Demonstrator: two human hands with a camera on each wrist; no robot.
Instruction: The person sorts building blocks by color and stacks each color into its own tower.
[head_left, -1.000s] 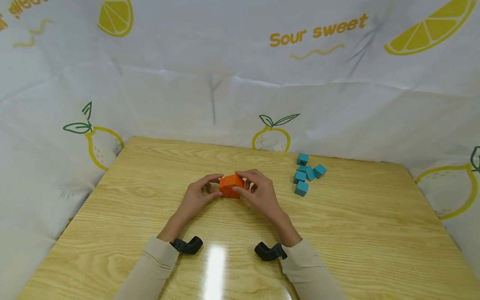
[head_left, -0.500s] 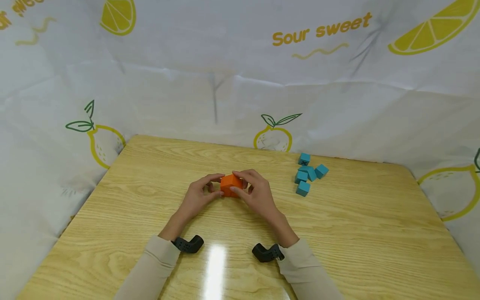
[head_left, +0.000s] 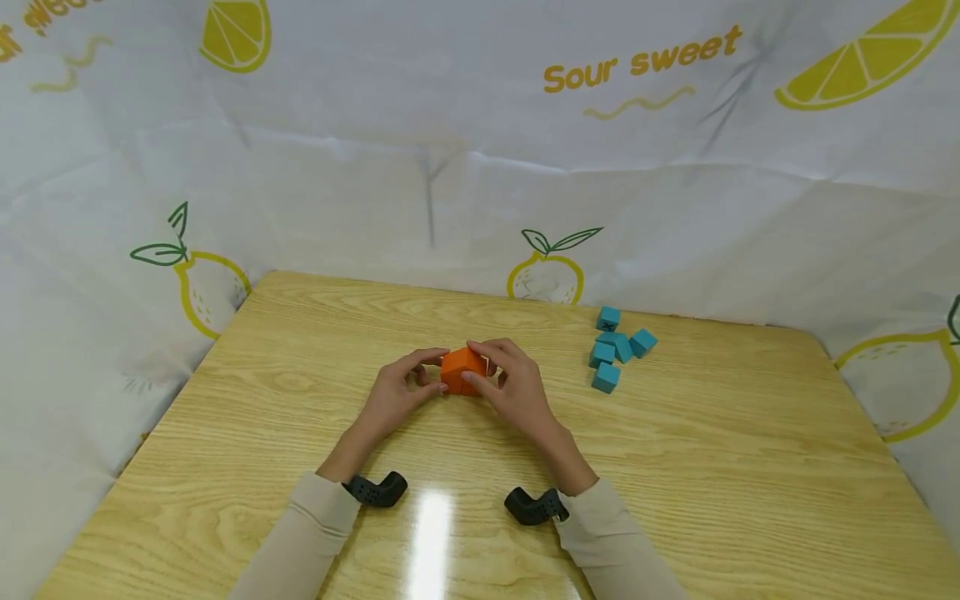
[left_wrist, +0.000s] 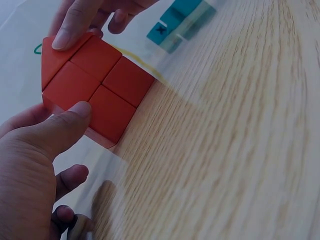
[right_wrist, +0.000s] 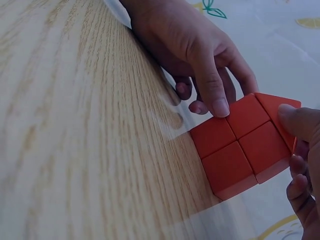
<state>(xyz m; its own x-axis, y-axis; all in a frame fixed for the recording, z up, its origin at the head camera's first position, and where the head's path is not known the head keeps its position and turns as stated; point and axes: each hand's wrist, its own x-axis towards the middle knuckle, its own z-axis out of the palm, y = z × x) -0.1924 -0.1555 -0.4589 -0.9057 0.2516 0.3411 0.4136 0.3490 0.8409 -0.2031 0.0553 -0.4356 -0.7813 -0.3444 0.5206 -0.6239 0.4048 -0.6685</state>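
Note:
Orange cubes [left_wrist: 116, 114] stand in a two-by-two stack on the wooden table, with an orange triangular block [right_wrist: 276, 111] capping them like a roof. My left hand [head_left: 399, 390] grips the left side of the stack, thumb on the near face and fingers behind. From the right, my right hand [head_left: 517, 385] pinches the triangular block; its thumb [right_wrist: 290, 116] lies on the near face and its fingers reach over the back. The block's bottom edge meets the top cubes closely along its length.
Several teal blocks [head_left: 606, 377] lie in a loose group to the right of the stack, one bearing a dark X mark. A white cloth [head_left: 375, 200] printed with lemons hangs along the table's far edge [head_left: 375, 285] and sides.
My right hand has shifted slightly left with the triangular block, which sat askew over the cubes a second ago and now lines up with them. My left hand keeps its grip.

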